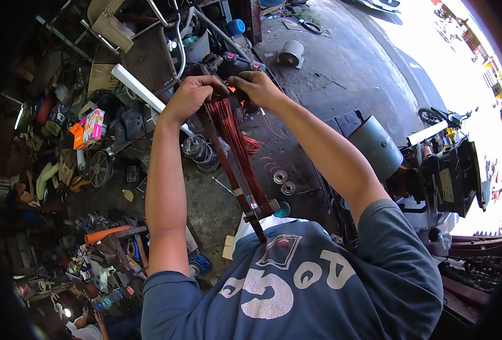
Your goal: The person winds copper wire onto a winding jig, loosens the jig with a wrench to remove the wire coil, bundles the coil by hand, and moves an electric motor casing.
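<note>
A long coil of reddish-brown copper wire (232,136) is stretched along a dark narrow bar (224,164) that runs from my hands down to my lap. My left hand (195,96) is closed at the coil's far end, its fingers curled over the strands and the top of the bar. Close beside it, my right hand (256,90) has its thumb and fingers pinched together at the same end; what lies between them is too small to make out. At the near end, the coil passes round a peg (272,205) close to my shirt.
On the floor lie two metal rings (284,182), loose red wire (252,144) and a bundle of grey wire (200,152). A white tube (140,90) slants at left. A large grey-green cylinder (376,148) stands at right. Two other people are at the left edge.
</note>
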A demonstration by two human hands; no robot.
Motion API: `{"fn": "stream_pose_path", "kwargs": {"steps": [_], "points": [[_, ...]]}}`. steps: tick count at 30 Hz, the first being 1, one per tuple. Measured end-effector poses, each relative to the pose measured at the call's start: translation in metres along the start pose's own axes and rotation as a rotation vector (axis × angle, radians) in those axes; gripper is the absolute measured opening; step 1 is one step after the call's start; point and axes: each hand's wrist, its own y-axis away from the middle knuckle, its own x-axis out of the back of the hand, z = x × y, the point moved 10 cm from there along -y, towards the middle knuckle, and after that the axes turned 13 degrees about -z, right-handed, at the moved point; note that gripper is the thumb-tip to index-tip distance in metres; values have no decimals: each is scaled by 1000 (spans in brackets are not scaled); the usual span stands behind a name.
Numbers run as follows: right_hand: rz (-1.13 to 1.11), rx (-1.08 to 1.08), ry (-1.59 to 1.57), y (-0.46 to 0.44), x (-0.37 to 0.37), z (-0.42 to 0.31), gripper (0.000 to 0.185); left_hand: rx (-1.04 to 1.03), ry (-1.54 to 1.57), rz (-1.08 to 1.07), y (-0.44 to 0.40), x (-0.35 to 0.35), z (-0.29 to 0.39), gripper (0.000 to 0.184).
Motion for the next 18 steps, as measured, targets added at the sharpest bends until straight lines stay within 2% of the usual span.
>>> {"fn": "stream_pose_path", "kwargs": {"steps": [5, 9, 11, 15, 17, 18], "points": [[3, -9, 62, 14, -6, 6, 44, -12, 40, -11, -1, -2, -3, 33], [-28, -137, 61, 63, -41, 102, 50, -15, 1, -1, 3, -1, 1, 33], [-87, -266, -92, 123, -71, 134, 51, 44, -5, -7, 9, 4, -5, 33], [-273, -413, 236, 238, -117, 202, 46, 31, -21, 30, 18, 14, -2, 32], [-414, -329, 351, 288, -141, 210, 43, 24, -14, 51, 20, 19, -7, 32], [-531, -362, 410, 305, -151, 213, 43, 37, -15, 52, 20, 19, -12, 32]]}}
